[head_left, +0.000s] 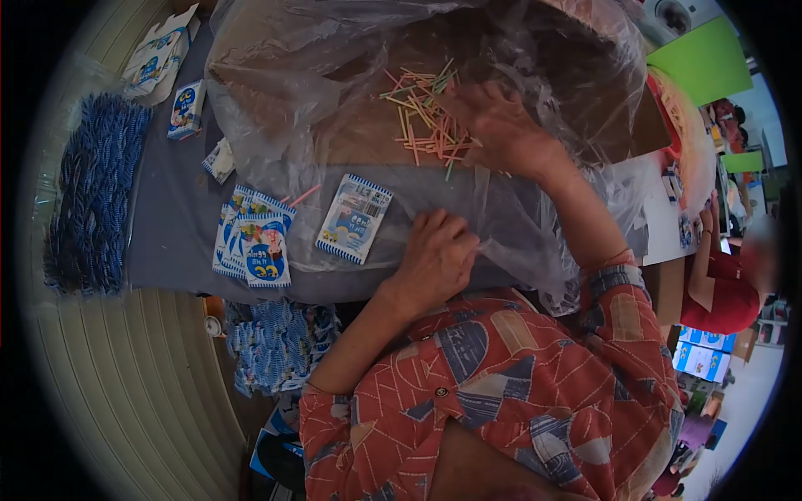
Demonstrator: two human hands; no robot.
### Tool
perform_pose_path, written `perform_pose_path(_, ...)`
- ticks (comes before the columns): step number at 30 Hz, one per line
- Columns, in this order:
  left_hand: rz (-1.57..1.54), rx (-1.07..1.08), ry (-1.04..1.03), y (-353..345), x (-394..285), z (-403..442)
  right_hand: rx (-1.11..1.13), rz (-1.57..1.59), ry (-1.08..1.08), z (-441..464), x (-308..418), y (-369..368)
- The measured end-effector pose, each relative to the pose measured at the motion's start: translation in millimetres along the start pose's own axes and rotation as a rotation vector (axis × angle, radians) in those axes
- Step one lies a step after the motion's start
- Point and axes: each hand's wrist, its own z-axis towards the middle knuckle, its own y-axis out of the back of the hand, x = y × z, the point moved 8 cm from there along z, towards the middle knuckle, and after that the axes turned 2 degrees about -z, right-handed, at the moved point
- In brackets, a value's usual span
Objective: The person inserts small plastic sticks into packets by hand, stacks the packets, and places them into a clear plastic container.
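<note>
Thin pink, yellow and green sticks (430, 117) lie in a loose pile on clear plastic sheeting (351, 125) over a brown surface. Over the pile's right side is my right hand (501, 129), palm down, fingers apart, fingertips at the sticks. My left hand (434, 255) rests lower down, fingers curled, at the near edge of the plastic; what it holds, if anything, is hidden. Left of it lies a blue-and-white packet (355, 219). Further left several similar packets (255, 238) overlap, with a pink stick (305, 195) beside them.
A small blue-and-white box (185, 110), a crumpled wrapper (219, 160) and an opened carton (159, 58) sit at the left. Strips of blue packets (96, 192) are stacked at the far left, more (280, 346) below the table edge. A person in red (723, 292) is at the right.
</note>
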Motion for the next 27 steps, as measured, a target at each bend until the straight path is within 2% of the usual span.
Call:
perform_pose_path(2,0.030,0.001,-0.008,-3,1,-4,0.097,0.370,-0.397,-5,-30,4)
perform_pose_path(3,0.033,0.002,0.000,-4,1,-4,0.099,0.377,-0.391,-3,-27,3)
perform_pose_path(5,0.062,0.005,-0.002,-6,0,-5,0.393,0.293,-0.462,-8,-21,-21)
perform_pose_path(9,0.067,-0.015,-0.019,-10,1,-4,0.257,0.262,-0.515,0,1,-47)
perform_pose_path(11,0.033,-0.038,-0.010,-10,2,-5,0.075,0.109,-0.529,9,2,-44)
perform_pose_path(12,0.031,-0.023,-0.014,-10,2,-5,0.077,0.114,-0.543,11,1,-45)
perform_pose_path(15,0.047,0.015,0.000,-11,3,-4,0.191,0.148,-0.492,18,-3,-50)
perform_pose_path(18,0.044,0.009,0.003,-11,6,-7,0.287,0.327,-0.440,17,-18,-64)
perform_pose_path(20,0.037,0.024,0.002,-11,6,-8,0.150,0.448,-0.336,19,-30,-56)
perform_pose_path(27,0.044,0.082,0.033,-3,2,-5,-0.014,0.817,-0.132,12,-40,-52)
